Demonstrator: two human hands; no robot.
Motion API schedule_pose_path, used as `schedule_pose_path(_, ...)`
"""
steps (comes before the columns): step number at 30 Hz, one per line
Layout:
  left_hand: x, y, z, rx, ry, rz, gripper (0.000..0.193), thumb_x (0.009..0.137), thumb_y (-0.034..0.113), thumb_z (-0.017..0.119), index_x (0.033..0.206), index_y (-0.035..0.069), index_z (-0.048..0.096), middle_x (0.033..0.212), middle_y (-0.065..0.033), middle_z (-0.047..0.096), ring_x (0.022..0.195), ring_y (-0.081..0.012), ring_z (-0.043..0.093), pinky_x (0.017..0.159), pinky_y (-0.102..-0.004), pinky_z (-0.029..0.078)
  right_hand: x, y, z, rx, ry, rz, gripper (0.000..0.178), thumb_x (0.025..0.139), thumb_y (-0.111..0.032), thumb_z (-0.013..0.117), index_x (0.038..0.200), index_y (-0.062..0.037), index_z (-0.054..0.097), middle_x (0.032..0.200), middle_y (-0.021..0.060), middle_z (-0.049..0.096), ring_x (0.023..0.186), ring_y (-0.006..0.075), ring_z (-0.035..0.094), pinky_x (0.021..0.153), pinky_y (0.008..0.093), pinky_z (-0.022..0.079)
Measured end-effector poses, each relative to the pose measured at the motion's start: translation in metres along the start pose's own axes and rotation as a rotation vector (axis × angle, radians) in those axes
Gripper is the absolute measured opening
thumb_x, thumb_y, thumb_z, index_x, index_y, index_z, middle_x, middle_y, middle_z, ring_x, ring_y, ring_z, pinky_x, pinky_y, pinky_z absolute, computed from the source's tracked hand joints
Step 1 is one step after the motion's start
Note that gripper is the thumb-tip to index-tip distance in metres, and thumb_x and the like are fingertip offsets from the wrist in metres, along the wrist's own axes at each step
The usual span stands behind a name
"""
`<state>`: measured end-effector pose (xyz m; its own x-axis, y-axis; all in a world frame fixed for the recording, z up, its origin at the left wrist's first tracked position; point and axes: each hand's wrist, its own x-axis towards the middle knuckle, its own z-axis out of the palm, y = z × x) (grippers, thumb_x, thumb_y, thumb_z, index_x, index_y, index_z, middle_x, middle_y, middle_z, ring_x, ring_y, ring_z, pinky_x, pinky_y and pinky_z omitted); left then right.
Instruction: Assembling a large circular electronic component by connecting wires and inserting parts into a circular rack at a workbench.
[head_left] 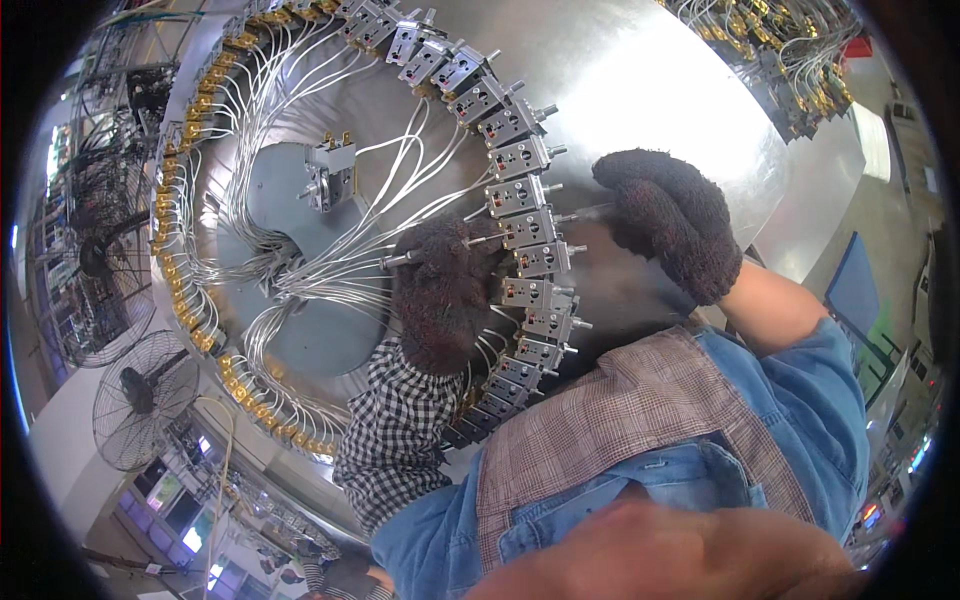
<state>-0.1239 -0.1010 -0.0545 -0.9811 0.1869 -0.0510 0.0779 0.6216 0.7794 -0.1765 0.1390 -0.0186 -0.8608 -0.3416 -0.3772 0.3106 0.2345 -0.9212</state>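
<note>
Two hands, both in dark knit gloves. Left hand (440,290): fingers closed around one thin metal rod (398,260), which shows on both sides of the glove, its right end pointing at one metal box (527,229). Right hand (675,220): fingers bent and close together, at the outer end of one metal stem (585,213) on that box's far side; cannot tell whether they grip it.

The box sits in the right-hand stretch of one large ring (205,105) of similar boxes, between the two hands. Ring total too crowded for a sure count; dozens at least. White wires (345,290) run inward from it, too many to count, gathering near the middle.

Inside the ring: one loose box (330,175), two gold tabs up, on a grey plate (275,165). Ring rests on one shiny metal table (590,80). Upper right: one heap of wired boxes (790,50). Left side: two fans (140,390), one above the other. One checked sleeve (395,430) on the left forearm.
</note>
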Motion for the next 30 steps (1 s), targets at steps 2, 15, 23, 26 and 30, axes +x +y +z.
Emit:
schedule_pose_path(2, -0.001, -0.002, 0.000, 0.025, -0.035, -0.033, 0.029, 0.072, 0.023, 0.061, 0.097, 0.009, 0.057, 0.094, -0.0088, 0.054, 0.087, -0.0245, 0.049, 0.075, -0.0378, 0.040, 0.001, -0.001, 0.002, -0.008, 0.005, 0.050, 0.031, 0.079, -0.007, 0.057, 0.110, -0.0019, 0.053, 0.099, 0.0115, 0.058, 0.069, 0.0163, 0.061, 0.058, 0.0268, 0.049)
schedule_pose_path(15, -0.007, -0.005, 0.007, -0.502, -0.002, -0.265, 0.035, 0.075, 0.026, 0.058, 0.106, 0.011, 0.052, 0.105, -0.0132, 0.046, 0.100, -0.0290, 0.045, 0.088, -0.0394, 0.036, 0.000, -0.004, 0.006, 0.176, 0.067, 0.114, 0.031, 0.083, -0.013, 0.055, 0.113, -0.0041, 0.052, 0.087, 0.0085, 0.060, 0.067, 0.0107, 0.059, 0.057, 0.0235, 0.048)
schedule_pose_path(23, -0.006, 0.004, 0.002, -0.878, -0.015, -0.338, 0.024, 0.088, 0.020, 0.045, 0.103, 0.003, 0.051, 0.103, -0.0102, 0.056, 0.091, -0.0206, 0.055, 0.076, -0.0318, 0.048, 0.002, 0.011, 0.005, 0.059, 0.067, -0.108, 0.035, 0.084, -0.012, 0.053, 0.118, -0.0043, 0.047, 0.083, 0.0071, 0.061, 0.067, 0.0104, 0.057, 0.059, 0.0230, 0.047)
schedule_pose_path(26, -0.004, 0.010, -0.002, -1.463, 0.031, -0.534, 0.023, 0.090, 0.023, 0.042, 0.100, 0.004, 0.051, 0.103, -0.0108, 0.055, 0.090, -0.0227, 0.056, 0.079, -0.0343, 0.048, 0.000, 0.017, 0.004, 0.234, 0.050, -0.012, 0.035, 0.084, -0.011, 0.054, 0.118, -0.0046, 0.048, 0.081, 0.0079, 0.060, 0.067, 0.0110, 0.056, 0.058, 0.0232, 0.047)
schedule_pose_path(30, -0.007, 0.024, -0.015, -1.771, 0.044, -0.545, 0.029, 0.087, 0.027, 0.050, 0.106, 0.006, 0.046, 0.101, -0.0151, 0.057, 0.093, -0.0284, 0.055, 0.079, -0.0377, 0.046, -0.016, 0.026, 0.004, 0.215, 0.115, -0.086, 0.035, 0.084, -0.012, 0.053, 0.118, -0.0034, 0.047, 0.082, 0.0088, 0.060, 0.069, 0.0116, 0.056, 0.058, 0.0237, 0.047)
